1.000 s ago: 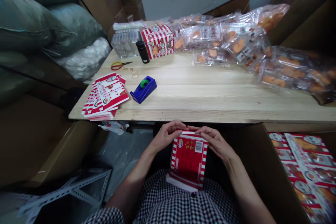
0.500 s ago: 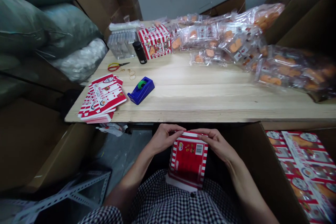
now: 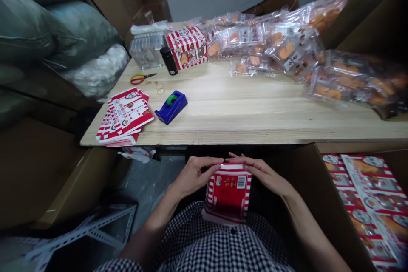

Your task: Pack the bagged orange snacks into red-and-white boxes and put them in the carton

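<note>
A red-and-white striped cardboard box (image 3: 228, 195) stands in my lap, its printed back with a barcode facing me. My left hand (image 3: 198, 174) pinches the top left edge between thumb and fingers. Across the top right edge lie the fingers of my right hand (image 3: 259, 171), with the thumb against the printed face. The far side of the box is hidden from me. On the table beyond, a blue tape dispenser (image 3: 172, 107) with a green roll sits left of centre, beside a stack of flat striped cartons (image 3: 126, 114).
Scissors (image 3: 140, 79), rubber bands (image 3: 160, 88), a black bottle (image 3: 168, 61), a made-up striped box (image 3: 188, 49) and clear plastic trays (image 3: 147, 51) stand at the back left. Bagged orange toy pieces (image 3: 287, 51) line the back and right. A carton of finished boxes (image 3: 369, 204) is at right.
My right hand's fingers have lifted and straightened over the top edge of the box. The box's top edge sits slightly lower in view, and the camera has shifted a little.
</note>
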`<move>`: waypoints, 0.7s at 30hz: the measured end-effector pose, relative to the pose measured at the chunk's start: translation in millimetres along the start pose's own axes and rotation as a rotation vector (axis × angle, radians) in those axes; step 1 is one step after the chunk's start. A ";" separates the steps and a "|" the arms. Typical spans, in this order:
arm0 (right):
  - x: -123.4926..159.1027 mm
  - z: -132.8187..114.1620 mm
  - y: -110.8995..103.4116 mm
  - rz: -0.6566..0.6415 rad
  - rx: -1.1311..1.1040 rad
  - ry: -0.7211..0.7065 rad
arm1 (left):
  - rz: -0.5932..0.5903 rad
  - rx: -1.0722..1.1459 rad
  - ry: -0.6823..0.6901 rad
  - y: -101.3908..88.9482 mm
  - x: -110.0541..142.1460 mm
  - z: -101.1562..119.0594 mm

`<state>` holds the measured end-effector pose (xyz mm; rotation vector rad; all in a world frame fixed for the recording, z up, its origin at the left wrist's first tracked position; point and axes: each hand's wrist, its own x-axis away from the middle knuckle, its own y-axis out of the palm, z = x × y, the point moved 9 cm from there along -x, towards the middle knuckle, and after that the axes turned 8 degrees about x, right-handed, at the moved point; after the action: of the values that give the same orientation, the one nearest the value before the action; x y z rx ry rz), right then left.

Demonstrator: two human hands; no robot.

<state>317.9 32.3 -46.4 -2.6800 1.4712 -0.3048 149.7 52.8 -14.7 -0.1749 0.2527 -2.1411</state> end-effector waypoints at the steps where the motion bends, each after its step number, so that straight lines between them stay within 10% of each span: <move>1: -2.0 -0.2 -0.1 -0.038 0.003 0.017 | 0.009 -0.008 -0.021 -1.5 -2.0 -0.5; 7: -16.0 4.2 1.0 -0.157 -0.118 0.148 | -0.054 -0.096 -0.079 -5.1 -17.2 4.9; 15: -17.2 25.6 -6.8 0.131 -0.223 0.190 | -0.028 -0.218 -0.037 -9.8 -17.6 0.0; 21: -3.3 14.1 -7.6 0.039 -0.081 0.079 | -0.104 -0.181 -0.004 -8.6 -12.7 3.4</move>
<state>325.3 38.7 -59.5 -2.7275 1.5882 -0.3604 150.5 67.6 -9.7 -0.3025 0.4438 -2.2201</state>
